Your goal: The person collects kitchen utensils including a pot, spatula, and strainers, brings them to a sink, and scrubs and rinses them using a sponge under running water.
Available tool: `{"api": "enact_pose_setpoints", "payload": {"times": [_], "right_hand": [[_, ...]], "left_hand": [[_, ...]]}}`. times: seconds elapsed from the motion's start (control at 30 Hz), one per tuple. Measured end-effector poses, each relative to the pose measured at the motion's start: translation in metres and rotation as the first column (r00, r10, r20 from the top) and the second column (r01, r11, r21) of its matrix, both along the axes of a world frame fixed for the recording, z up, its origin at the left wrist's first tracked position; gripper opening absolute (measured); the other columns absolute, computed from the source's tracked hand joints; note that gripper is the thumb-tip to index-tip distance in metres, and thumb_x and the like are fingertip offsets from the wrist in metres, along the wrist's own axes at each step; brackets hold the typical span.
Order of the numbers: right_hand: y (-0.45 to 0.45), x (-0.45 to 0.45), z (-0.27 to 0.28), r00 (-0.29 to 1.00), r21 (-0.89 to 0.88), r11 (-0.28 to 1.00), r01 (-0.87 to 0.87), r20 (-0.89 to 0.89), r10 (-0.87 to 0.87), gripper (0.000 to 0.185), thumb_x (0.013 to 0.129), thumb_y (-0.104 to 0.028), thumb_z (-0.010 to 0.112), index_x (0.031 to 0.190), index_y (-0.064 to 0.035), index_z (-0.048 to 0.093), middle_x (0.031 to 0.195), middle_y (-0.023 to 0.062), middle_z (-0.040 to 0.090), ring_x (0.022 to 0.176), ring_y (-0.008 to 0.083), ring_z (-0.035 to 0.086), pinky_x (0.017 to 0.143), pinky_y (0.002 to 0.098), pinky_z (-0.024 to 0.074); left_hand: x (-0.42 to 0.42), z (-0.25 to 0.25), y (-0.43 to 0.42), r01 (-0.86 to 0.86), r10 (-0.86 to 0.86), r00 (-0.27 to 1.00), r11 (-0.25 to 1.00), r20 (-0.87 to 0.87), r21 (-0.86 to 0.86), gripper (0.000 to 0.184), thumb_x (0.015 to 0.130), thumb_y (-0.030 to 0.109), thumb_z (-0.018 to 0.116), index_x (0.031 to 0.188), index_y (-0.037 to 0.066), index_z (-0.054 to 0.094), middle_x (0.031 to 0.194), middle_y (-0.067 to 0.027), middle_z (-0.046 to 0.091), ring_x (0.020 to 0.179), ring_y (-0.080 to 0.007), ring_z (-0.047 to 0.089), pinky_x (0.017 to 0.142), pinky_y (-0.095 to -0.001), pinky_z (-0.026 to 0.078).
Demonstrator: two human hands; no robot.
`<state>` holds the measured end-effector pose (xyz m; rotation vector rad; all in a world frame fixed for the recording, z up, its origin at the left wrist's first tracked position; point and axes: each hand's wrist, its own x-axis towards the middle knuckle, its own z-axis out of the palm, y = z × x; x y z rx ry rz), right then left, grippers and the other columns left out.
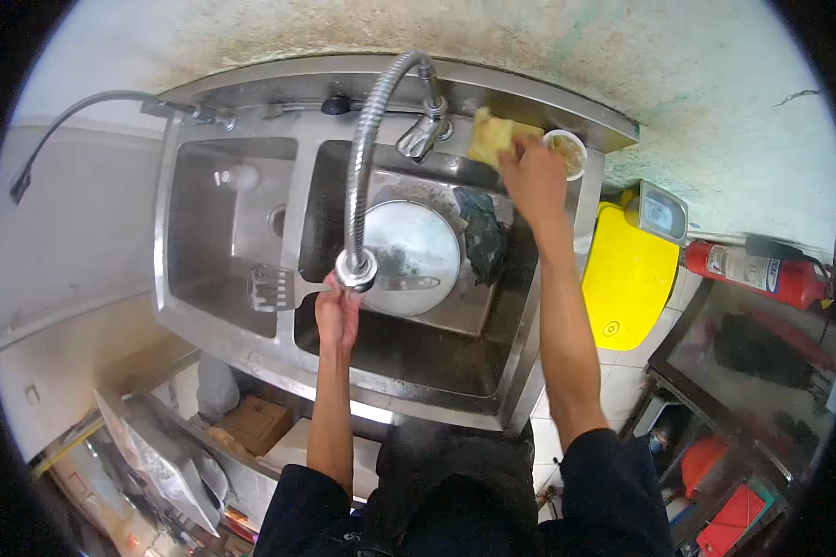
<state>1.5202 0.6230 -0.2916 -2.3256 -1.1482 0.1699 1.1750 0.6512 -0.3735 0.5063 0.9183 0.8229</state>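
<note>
My left hand (337,316) is closed around the handle of a slotted metal spatula (272,289), whose head reaches over the divider toward the left basin. Right above that hand hangs the spray head (356,270) of a flexible metal faucet, partly covering the fingers. On the back ledge, my right hand (535,176) has its fingers on a yellow cloth or sponge (490,136), gripping its edge. A white cup (567,154) with yellowish contents stands just right of those fingers. Below, a round metal lid or plate (412,243) lies on a tray in the right basin.
Beside the round piece is a crumpled dark cloth or bag (479,237). The left basin (204,232) holds a white bottle (240,177). Right of the sink are a yellow board (627,274), a small metal container (662,215) and a red fire extinguisher (752,271).
</note>
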Motion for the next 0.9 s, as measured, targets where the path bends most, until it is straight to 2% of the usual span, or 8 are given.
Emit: {"api": "enact_pose_setpoints", "payload": {"times": [0.13, 0.2, 0.3, 0.33, 0.53, 0.63, 0.8, 0.9], "right_hand": [[0.001, -0.016, 0.004, 0.966, 0.129, 0.980, 0.151, 0.193, -0.174, 0.039, 0.080, -0.019, 0.058, 0.114, -0.0002, 0.054, 0.094, 0.0201, 0.060, 0.086, 0.0373, 0.057, 0.074, 0.0465, 0.0458], [-0.006, -0.059, -0.002, 0.967, 0.117, 0.963, 0.242, 0.054, -0.249, 0.032, 0.079, -0.017, 0.059, 0.107, -0.0039, 0.057, 0.094, 0.0186, 0.059, 0.086, 0.0359, 0.056, 0.075, 0.0461, 0.0450], [-0.016, -0.155, -0.050, 0.991, 0.166, 0.980, -0.110, -0.059, 0.121, 0.019, 0.078, -0.018, 0.058, 0.091, -0.0047, 0.059, 0.090, 0.0169, 0.057, 0.086, 0.0363, 0.054, 0.076, 0.0463, 0.0425], [-0.017, -0.189, -0.064, 0.918, 0.148, 0.980, -0.136, -0.353, 0.181, 0.016, 0.079, -0.018, 0.058, 0.088, -0.0049, 0.059, 0.090, 0.0177, 0.058, 0.088, 0.0375, 0.053, 0.078, 0.0470, 0.0415], [0.003, -0.276, -0.088, 0.911, 0.383, 0.909, -0.167, -0.293, 0.291, 0.020, 0.078, -0.028, 0.060, 0.084, -0.0098, 0.064, 0.072, 0.0144, 0.063, 0.063, 0.0356, 0.060, 0.057, 0.0459, 0.0473], [0.003, -0.240, -0.096, 0.628, 0.282, 0.932, -0.229, -0.688, 0.363, 0.024, 0.079, -0.033, 0.060, 0.078, -0.0096, 0.064, 0.068, 0.0148, 0.063, 0.062, 0.0364, 0.061, 0.059, 0.0457, 0.0482], [0.012, -0.257, -0.054, 0.950, 0.417, 0.866, -0.278, -0.013, 0.311, 0.020, 0.078, -0.028, 0.057, 0.076, -0.0087, 0.064, 0.063, 0.0143, 0.062, 0.058, 0.0350, 0.060, 0.056, 0.0462, 0.0470], [-0.008, -0.227, -0.105, 0.865, 0.019, 0.916, -0.401, -0.320, 0.386, 0.020, 0.073, -0.025, 0.058, 0.071, -0.0057, 0.061, 0.068, 0.0169, 0.062, 0.062, 0.0334, 0.060, 0.059, 0.0448, 0.0464]], "left_hand": [[-0.009, 0.014, 0.002, -0.068, 0.069, 0.992, 0.998, -0.103, 0.017, 0.036, 0.095, 0.031, 0.042, 0.116, 0.002, 0.045, 0.111, -0.0116, 0.055, 0.083, -0.0128, 0.053, 0.070, -0.0239, 0.043], [-0.011, 0.019, 0.003, -0.076, 0.080, 0.993, 0.996, -0.086, 0.053, 0.035, 0.095, 0.030, 0.042, 0.115, 0.002, 0.045, 0.109, -0.0119, 0.056, 0.084, -0.0133, 0.054, 0.070, -0.0242, 0.043], [-0.004, 0.035, 0.001, -0.079, 0.088, 0.993, 0.992, -0.082, 0.102, 0.034, 0.096, 0.029, 0.041, 0.114, 0.001, 0.045, 0.103, -0.0130, 0.059, 0.085, -0.0142, 0.054, 0.070, -0.0247, 0.044], [-0.001, 0.043, -0.001, -0.093, 0.105, 0.990, 0.988, -0.096, 0.122, 0.034, 0.096, 0.028, 0.041, 0.114, 0.000, 0.045, 0.103, -0.0140, 0.060, 0.084, -0.0150, 0.055, 0.069, -0.0249, 0.044], [-0.025, 0.088, -0.004, -0.155, 0.218, 0.956, 0.943, -0.196, 0.293, 0.032, 0.095, 0.026, 0.042, 0.110, -0.003, 0.046, 0.100, -0.0188, 0.061, 0.093, -0.0230, 0.060, 0.076, -0.0301, 0.049], [-0.037, 0.098, -0.001, -0.186, 0.270, 0.939, 0.920, -0.213, 0.346, 0.036, 0.095, 0.029, 0.042, 0.110, -0.004, 0.045, 0.103, -0.0216, 0.060, 0.102, -0.0283, 0.057, 0.088, -0.0368, 0.047], [-0.008, 0.064, -0.005, -0.189, 0.215, 0.970, 0.962, -0.116, 0.199, 0.032, 0.095, 0.025, 0.043, 0.109, -0.004, 0.049, 0.108, -0.0190, 0.059, 0.099, -0.0243, 0.058, 0.081, -0.0318, 0.049], [-0.004, 0.077, -0.006, -0.174, 0.200, 0.973, 0.964, -0.116, 0.200, 0.032, 0.095, 0.024, 0.043, 0.110, -0.004, 0.048, 0.109, -0.0188, 0.059, 0.098, -0.0225, 0.059, 0.079, -0.0301, 0.049]]}}
